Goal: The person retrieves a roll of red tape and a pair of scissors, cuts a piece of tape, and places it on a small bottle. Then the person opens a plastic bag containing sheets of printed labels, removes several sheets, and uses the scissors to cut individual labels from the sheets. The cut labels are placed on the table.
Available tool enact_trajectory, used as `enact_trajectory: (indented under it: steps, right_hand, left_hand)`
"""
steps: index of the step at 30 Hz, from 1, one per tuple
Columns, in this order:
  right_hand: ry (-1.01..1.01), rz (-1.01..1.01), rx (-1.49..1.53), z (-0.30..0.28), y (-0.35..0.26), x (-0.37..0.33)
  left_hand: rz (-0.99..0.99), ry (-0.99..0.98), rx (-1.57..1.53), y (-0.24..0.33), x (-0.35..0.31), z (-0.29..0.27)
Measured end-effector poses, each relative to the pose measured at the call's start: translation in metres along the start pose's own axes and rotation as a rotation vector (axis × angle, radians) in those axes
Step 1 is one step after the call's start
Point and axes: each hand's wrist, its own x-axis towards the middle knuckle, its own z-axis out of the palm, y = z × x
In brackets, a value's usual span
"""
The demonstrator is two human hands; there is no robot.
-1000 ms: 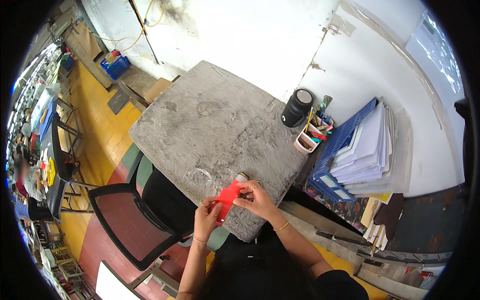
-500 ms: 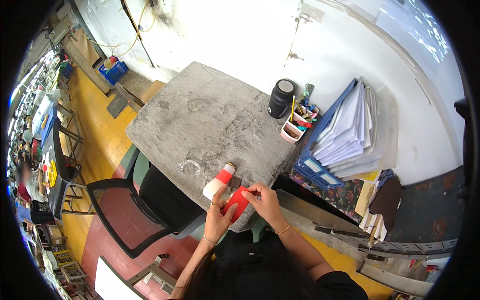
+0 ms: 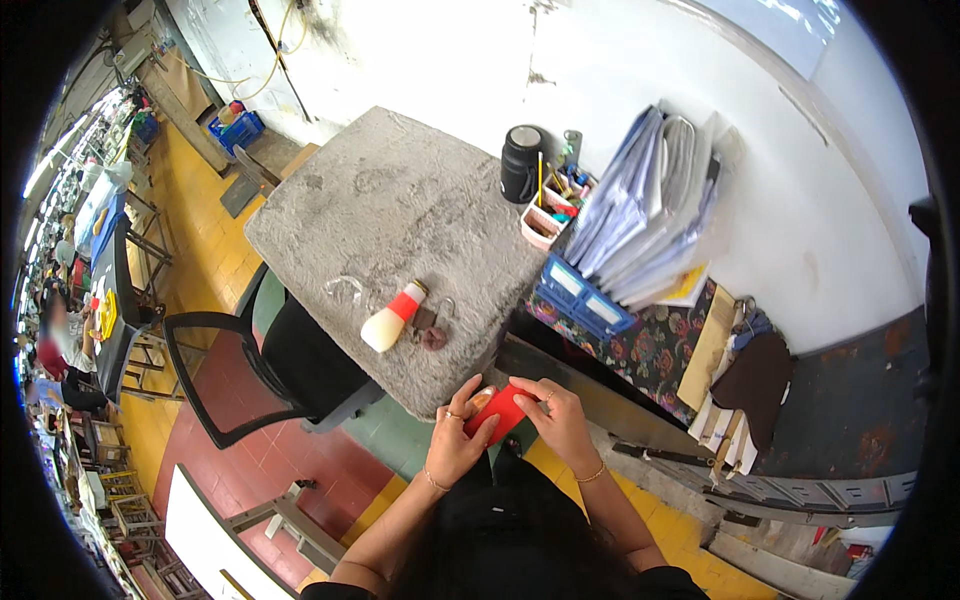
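Note:
Both hands hold a flat red piece [image 3: 503, 416] just off the table's near corner. My left hand [image 3: 458, 440] grips its left end, thumb on top. A small shiny, orange-tinted item [image 3: 484, 396] shows by those fingers; its kind is unclear. At the other end, my right hand [image 3: 557, 422] pinches the upper right edge between thumb and fingers. On the table lies a cream bottle-shaped thing [image 3: 382, 328] with a red band and a dark end. Beside it sit a small brown piece [image 3: 424, 318] with a metal loop and a reddish-brown lump [image 3: 434, 339].
The grey fuzzy-covered table [image 3: 340, 200] carries a black flask [image 3: 521, 165], a pink pen holder [image 3: 541, 228] and clear plastic [image 3: 345, 290]. Right stands a blue file rack [image 3: 585, 300] with papers. A black mesh chair [image 3: 310, 370] sits left. Other people work far left.
My view has shifted, and the table things now appear farther from my hands. The red piece has come off the table's corner toward me; a shiny item now shows beside it.

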Motion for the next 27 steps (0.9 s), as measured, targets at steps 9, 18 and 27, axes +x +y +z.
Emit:
enact_trajectory:
  steps: [9,18,27]
  right_hand:
    - [0.061,0.024,0.023,-0.024,0.019,-0.065]
    - [-0.186,0.061,0.039,-0.013,0.058,-0.1]
    - [-0.577,0.271,0.523,-0.051,0.054,-0.102]
  left_hand:
    - [-0.036,0.04,0.006,0.013,-0.05,0.052]
    - [0.073,0.049,-0.241,0.006,-0.081,0.062]
    - [-0.024,-0.114,-0.476,0.021,-0.046,0.063]
